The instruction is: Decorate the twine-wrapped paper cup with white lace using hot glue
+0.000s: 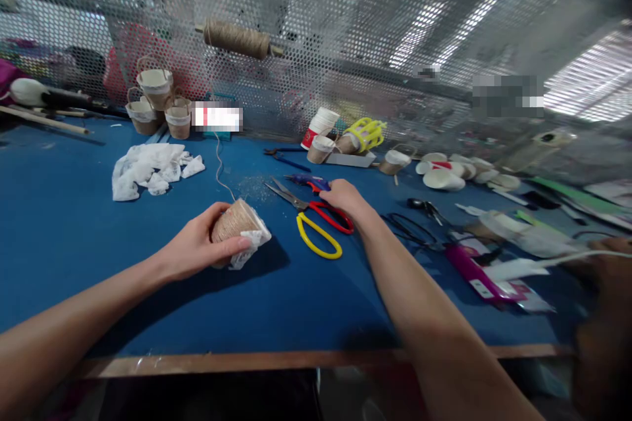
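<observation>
One twine-wrapped cup (237, 220) between left fingers (211, 212)

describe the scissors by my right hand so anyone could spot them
On the blue table, look right of the twine-wrapped cup in the left hand. The scissors lie touching the right hand. One handle loop is red, the other yellow, unlike the black pair farther right.
</observation>
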Demonstrator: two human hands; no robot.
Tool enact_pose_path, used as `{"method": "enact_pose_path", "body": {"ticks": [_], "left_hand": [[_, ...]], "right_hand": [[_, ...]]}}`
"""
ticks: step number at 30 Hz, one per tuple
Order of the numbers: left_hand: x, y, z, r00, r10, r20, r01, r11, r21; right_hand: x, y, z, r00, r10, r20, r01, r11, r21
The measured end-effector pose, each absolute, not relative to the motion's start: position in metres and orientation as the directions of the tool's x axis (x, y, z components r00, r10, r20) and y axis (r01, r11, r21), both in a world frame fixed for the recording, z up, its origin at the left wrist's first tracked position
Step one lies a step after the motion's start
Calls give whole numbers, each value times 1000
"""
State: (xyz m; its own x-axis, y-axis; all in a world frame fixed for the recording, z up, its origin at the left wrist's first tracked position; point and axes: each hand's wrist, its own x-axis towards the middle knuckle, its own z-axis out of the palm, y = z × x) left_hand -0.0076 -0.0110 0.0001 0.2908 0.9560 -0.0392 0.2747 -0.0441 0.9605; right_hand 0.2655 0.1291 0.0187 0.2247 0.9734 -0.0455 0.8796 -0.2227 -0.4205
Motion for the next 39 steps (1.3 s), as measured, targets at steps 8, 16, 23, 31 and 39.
{"method": "enact_pose_path", "body": {"ticks": [8, 16, 23, 31, 39], "left_hand": [[-10, -7, 2, 280, 959, -42, 297, -45, 954], [-14, -6, 4, 229, 973, 17, 521, -137, 842], [-13, -5, 3, 216, 976, 30, 543, -146, 827], [-25, 3, 9, 242, 970, 8, 657, -169, 735], [-28, 6, 14, 291, 947, -139, 614, -74, 786]], "right_hand": [[256, 115, 23, 227, 973, -51, 816, -218, -535], [238, 41, 57, -244, 965, -92, 434, 23, -901], [227, 12, 43, -427, 903, 48, 323, 203, -924], [229, 3, 42, -340, 932, 127, 586, 316, -746], [232, 5, 33, -343, 902, 261, 625, 426, -654]]}}
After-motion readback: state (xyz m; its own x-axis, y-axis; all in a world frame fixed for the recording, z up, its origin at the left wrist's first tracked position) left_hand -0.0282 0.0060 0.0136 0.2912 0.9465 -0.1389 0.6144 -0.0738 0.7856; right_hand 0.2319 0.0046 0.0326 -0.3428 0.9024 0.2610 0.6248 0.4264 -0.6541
